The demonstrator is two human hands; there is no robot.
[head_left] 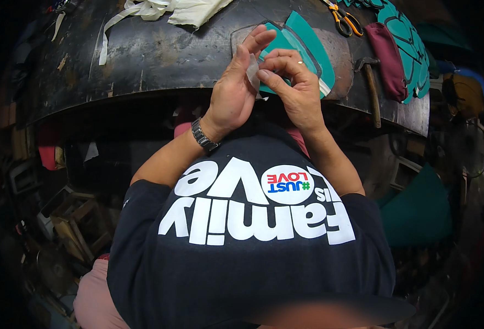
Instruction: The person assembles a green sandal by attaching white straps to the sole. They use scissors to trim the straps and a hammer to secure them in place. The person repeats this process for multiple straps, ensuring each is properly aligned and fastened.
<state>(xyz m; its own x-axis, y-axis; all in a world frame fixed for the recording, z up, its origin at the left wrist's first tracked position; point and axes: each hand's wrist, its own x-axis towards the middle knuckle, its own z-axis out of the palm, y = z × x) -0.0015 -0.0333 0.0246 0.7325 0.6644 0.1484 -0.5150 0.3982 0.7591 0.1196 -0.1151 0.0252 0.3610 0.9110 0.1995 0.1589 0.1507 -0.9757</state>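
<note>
Above the near edge of the dark table, my left hand (233, 93) is raised with its fingers stretched out. A small thin whitish piece (253, 72) lies against its palm side. My right hand (301, 90) pinches the edge of this piece between thumb and bent fingers. Just beyond my hands, flat green cut pieces (316, 52) with dark edging lie on a brownish board (339, 55); a pale strip shows at their near end. My hands hide part of the green pieces.
Orange-handled scissors (345, 21) and a hammer (371, 90) lie to the right on the table (143, 60). A maroon pouch-like item (385, 60) sits beside more green pieces (409, 46). Cream cloth strips (198, 11) are at the back. A wooden stool-like frame (83, 222) stands at lower left.
</note>
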